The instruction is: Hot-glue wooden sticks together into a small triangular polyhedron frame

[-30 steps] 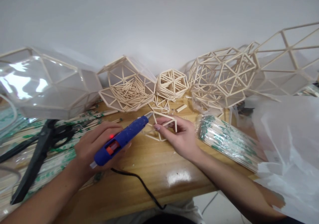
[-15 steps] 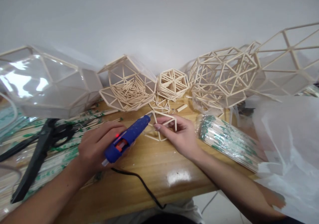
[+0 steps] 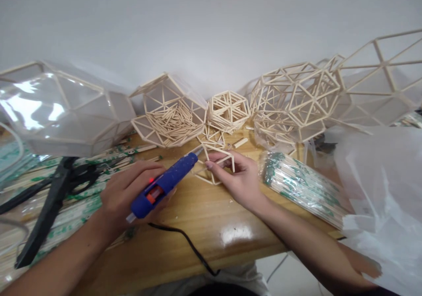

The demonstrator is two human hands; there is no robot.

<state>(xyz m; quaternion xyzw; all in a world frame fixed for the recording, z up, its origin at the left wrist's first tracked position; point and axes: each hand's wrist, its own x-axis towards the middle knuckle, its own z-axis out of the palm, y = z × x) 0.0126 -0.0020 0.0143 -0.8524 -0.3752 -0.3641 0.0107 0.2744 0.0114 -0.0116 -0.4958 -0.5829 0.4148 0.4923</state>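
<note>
Wrapped round a blue hot glue gun (image 3: 171,179), my left hand (image 3: 127,193) keeps it tilted with the nozzle up and to the right. A red light glows on the gun, and a clear glue stick pokes out of its back end. The nozzle is at the upper left corner of a small frame of wooden sticks (image 3: 216,147); whether they touch I cannot tell. My right hand (image 3: 239,177) pinches that frame between thumb and fingers, hiding part of it. A black cord (image 3: 187,239) runs over the table below the gun.
Behind stand a half-open stick dome holding short sticks (image 3: 174,122), a small stick ball (image 3: 229,111) and larger stick frames (image 3: 306,89). Black-handled scissors (image 3: 82,177) lie at left on wrapped chopsticks. At right are a chopstick pack (image 3: 303,186) and white plastic sheeting (image 3: 385,199).
The glue gun's back end has swung slightly left and down with my left hand, its nozzle staying by the frame's corner. The frame in my right hand has shifted very slightly.
</note>
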